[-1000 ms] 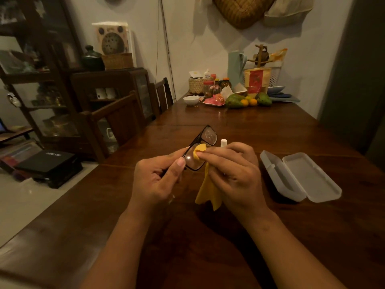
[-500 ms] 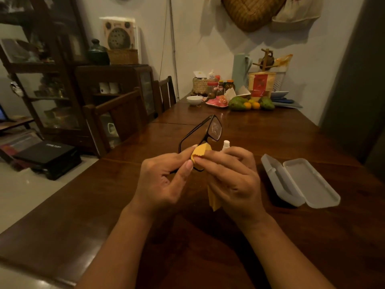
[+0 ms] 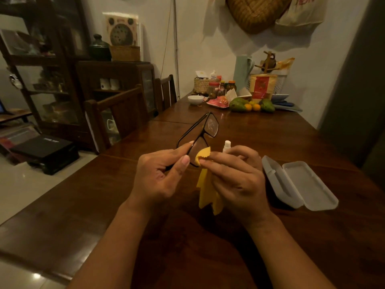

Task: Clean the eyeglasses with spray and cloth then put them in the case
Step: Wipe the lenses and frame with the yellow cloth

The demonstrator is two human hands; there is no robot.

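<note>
Black-framed eyeglasses [image 3: 211, 126] are held above the wooden table [image 3: 260, 138], temples unfolded. My left hand [image 3: 160, 176] pinches the frame at the near lens. My right hand [image 3: 235, 178] presses a yellow cloth [image 3: 203, 155] against that near lens; the rest of the cloth hangs down below my fingers. Just behind my right hand stands a small white spray bottle [image 3: 226, 146], mostly hidden by it. To the right lies a white glasses case [image 3: 300, 184], open and with nothing in it.
Fruit [image 3: 252, 105], a white bowl [image 3: 195, 99], jars and a pale jug [image 3: 242, 71] crowd the table's far end. Wooden chairs [image 3: 125, 113] line the table's left side. A dark cabinet stands beyond them, and a black box [image 3: 45, 149] sits on the floor at left.
The glasses have turned, so the far lens now points up and away. My right fingers and the cloth have slid to the near lens's lower edge. The view shifted slightly.
</note>
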